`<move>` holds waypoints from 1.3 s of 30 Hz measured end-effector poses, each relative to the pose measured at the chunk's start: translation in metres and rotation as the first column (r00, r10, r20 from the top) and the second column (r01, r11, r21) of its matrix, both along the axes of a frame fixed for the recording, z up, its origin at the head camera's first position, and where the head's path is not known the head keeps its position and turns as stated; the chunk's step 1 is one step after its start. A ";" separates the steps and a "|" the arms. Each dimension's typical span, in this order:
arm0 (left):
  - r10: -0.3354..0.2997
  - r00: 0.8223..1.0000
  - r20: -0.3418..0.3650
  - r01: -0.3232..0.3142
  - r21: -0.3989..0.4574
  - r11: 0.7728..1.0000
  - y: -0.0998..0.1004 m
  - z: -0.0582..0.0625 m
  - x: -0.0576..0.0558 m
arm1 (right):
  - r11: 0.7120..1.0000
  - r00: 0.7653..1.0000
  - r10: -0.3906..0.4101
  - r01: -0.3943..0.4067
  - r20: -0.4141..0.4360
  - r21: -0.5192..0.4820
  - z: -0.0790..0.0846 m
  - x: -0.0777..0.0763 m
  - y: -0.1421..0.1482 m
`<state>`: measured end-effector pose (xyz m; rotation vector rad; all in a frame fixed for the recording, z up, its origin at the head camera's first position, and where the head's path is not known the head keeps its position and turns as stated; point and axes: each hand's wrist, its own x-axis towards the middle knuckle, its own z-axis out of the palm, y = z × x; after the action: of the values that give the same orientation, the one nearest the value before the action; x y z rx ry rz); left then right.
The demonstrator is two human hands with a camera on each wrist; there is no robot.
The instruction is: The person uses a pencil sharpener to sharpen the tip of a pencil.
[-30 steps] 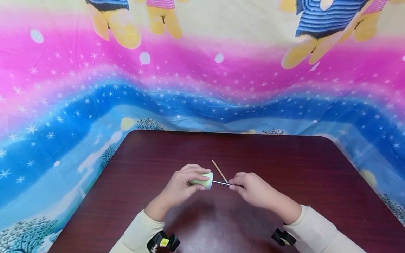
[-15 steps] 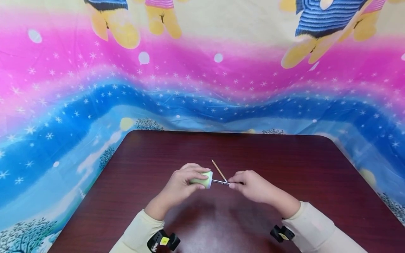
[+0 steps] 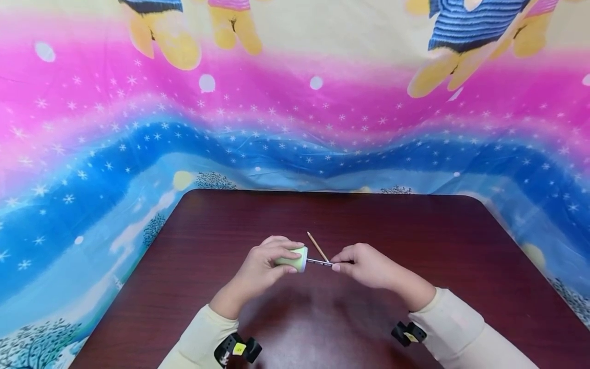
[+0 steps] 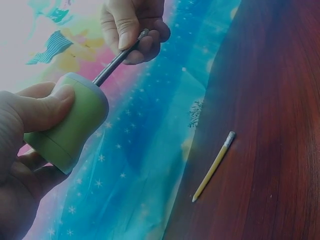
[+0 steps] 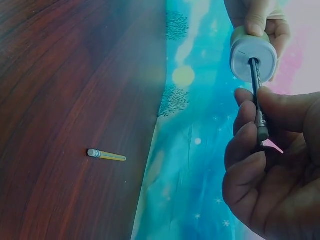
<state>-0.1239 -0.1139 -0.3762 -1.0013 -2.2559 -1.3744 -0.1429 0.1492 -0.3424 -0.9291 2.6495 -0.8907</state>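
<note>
My left hand (image 3: 262, 264) holds a light green, waisted pencil sharpener (image 4: 80, 122) on its side, thumb on one face and fingers around the other. Its pale end with the round hole faces right. A dark pencil (image 5: 257, 85) with printed marks has its front end inside that hole, so the tip is hidden. My right hand (image 3: 364, 265) pinches the pencil near its eraser end between thumb and fingers. Both hands are above the table. Beyond them a yellow pencil (image 3: 317, 246) lies on the tabletop, its point toward the far side.
The dark red-brown table (image 3: 415, 230) has rounded far corners. Behind and beside it hangs a colourful printed cloth (image 3: 295, 118) with snowflakes and bears. Black wrist cameras (image 3: 237, 349) are strapped over the cream sleeves (image 3: 447, 328).
Both hands keep the sharpener and the dark pencil together and shift slightly up in the head view. The right hand has risen a little; the yellow pencil stays on the table.
</note>
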 end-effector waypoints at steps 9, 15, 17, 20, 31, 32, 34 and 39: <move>0.127 0.986 0.111 -0.138 0.102 0.985 -0.022 0.007 -0.005 | 0.999 0.999 -0.046 0.046 0.023 -0.027 0.000 -0.004 0.017; 0.120 0.983 0.140 -0.139 0.132 0.981 -0.023 0.007 -0.005 | 0.996 0.997 -0.073 0.074 0.023 -0.044 -0.002 -0.005 0.019; 0.123 0.980 0.155 -0.145 0.146 0.979 -0.023 0.006 -0.005 | 0.994 0.995 -0.095 0.096 0.023 -0.046 -0.004 -0.005 0.021; 0.121 0.977 0.178 -0.150 0.160 0.976 -0.024 0.006 -0.004 | 0.991 0.992 -0.122 0.123 0.021 -0.055 -0.006 -0.006 0.024; 0.175 0.952 0.250 -0.209 0.118 0.971 -0.026 -0.005 -0.005 | 0.971 0.975 -0.221 0.223 0.029 -0.083 -0.014 -0.009 0.027; 0.186 0.949 0.252 -0.219 0.108 0.970 -0.026 -0.006 -0.005 | 0.969 0.973 -0.228 0.230 0.031 -0.086 -0.014 -0.009 0.027; 0.205 0.946 0.252 -0.234 0.093 0.968 -0.027 -0.008 -0.005 | 0.965 0.970 -0.240 0.243 0.035 -0.096 -0.015 -0.009 0.027; 0.228 0.944 0.239 -0.251 0.070 0.965 -0.028 -0.010 -0.006 | 0.952 0.958 -0.281 0.286 0.061 -0.104 -0.020 -0.012 0.029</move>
<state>-0.1294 -0.1420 -0.3861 -0.5360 -2.3496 -1.5402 -0.1547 0.1782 -0.3626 -0.5465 2.7619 -1.1182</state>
